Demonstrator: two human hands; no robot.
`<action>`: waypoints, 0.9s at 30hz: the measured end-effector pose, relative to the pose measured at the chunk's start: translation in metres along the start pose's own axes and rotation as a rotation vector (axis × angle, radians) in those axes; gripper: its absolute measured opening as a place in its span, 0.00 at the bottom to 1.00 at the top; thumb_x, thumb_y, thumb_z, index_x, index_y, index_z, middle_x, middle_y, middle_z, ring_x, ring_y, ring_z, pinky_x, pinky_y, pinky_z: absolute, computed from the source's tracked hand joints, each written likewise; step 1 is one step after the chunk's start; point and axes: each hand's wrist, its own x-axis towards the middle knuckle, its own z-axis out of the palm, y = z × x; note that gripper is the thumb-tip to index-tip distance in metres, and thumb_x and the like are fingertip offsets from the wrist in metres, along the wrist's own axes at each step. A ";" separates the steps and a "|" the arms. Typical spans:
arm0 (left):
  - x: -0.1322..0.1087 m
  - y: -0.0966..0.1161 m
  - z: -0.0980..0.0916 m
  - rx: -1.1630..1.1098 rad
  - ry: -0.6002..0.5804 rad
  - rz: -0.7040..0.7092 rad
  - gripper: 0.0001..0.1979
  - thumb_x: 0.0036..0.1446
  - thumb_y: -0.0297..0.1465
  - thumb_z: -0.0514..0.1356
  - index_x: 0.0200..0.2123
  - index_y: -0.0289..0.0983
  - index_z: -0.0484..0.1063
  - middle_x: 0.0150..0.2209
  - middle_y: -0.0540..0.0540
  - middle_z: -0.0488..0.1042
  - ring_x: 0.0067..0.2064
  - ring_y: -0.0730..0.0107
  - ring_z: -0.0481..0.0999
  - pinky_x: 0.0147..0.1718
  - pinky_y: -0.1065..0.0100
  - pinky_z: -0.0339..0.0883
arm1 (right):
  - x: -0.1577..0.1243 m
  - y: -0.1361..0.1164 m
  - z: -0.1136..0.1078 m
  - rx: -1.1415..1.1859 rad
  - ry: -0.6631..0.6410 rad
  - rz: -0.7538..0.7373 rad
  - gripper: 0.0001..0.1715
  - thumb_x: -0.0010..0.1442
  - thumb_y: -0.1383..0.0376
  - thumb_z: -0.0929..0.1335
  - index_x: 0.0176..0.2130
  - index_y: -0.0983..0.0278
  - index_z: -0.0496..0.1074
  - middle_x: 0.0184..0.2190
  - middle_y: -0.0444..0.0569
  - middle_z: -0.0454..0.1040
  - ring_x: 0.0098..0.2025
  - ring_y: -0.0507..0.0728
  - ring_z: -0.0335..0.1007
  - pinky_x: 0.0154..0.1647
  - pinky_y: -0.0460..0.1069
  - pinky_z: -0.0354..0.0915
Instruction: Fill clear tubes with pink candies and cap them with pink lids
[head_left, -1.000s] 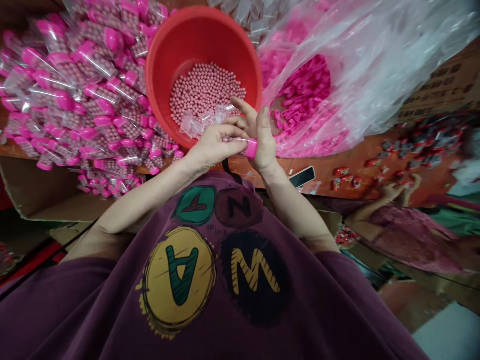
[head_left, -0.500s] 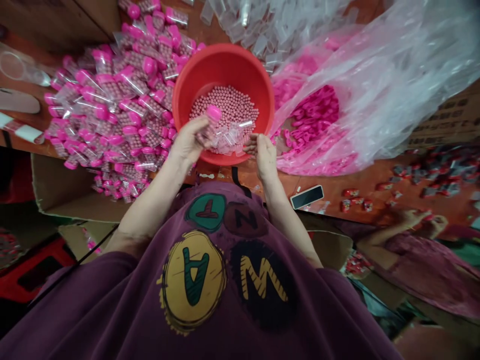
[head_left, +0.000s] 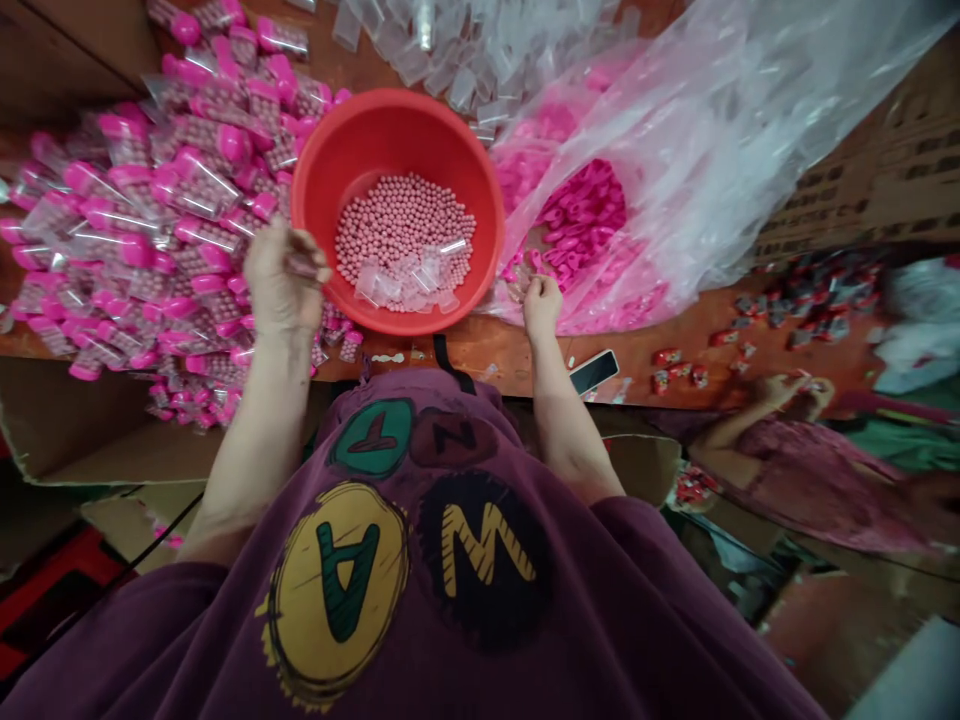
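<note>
My left hand [head_left: 281, 283] hovers over the near edge of a big pile of pink-capped clear tubes [head_left: 142, 230] filled with pink beads, just left of the red bowl [head_left: 315, 170]. Its fingers are curled, and I cannot make out what is in them. The bowl holds pink beads [head_left: 401, 225] and several empty clear tubes [head_left: 409, 285]. My right hand [head_left: 541, 303] rests at the mouth of a clear plastic bag [head_left: 720, 150] full of pink caps [head_left: 581, 215]. Its fingers are pinched together among the caps.
Empty clear tubes [head_left: 450, 50] lie beyond the bowl. A phone [head_left: 594, 372] lies at the table's near edge by my right wrist. Small red items [head_left: 679, 368] are scattered to the right, where another person's hands [head_left: 787, 392] work. A cardboard box [head_left: 82, 440] stands lower left.
My hands, joined on a pink-capped tube, have parted. The left hand carried the tube leftward to the pile. The right hand moved right to the bag of caps.
</note>
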 end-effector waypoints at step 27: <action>-0.052 -0.050 0.133 0.000 -0.393 -0.320 0.11 0.62 0.37 0.70 0.47 0.41 0.80 0.37 0.49 0.79 0.33 0.75 0.78 0.28 0.74 0.68 | -0.080 -0.110 -0.036 0.484 -0.290 -0.438 0.20 0.66 0.47 0.74 0.50 0.55 0.81 0.44 0.45 0.81 0.46 0.55 0.78 0.56 0.58 0.76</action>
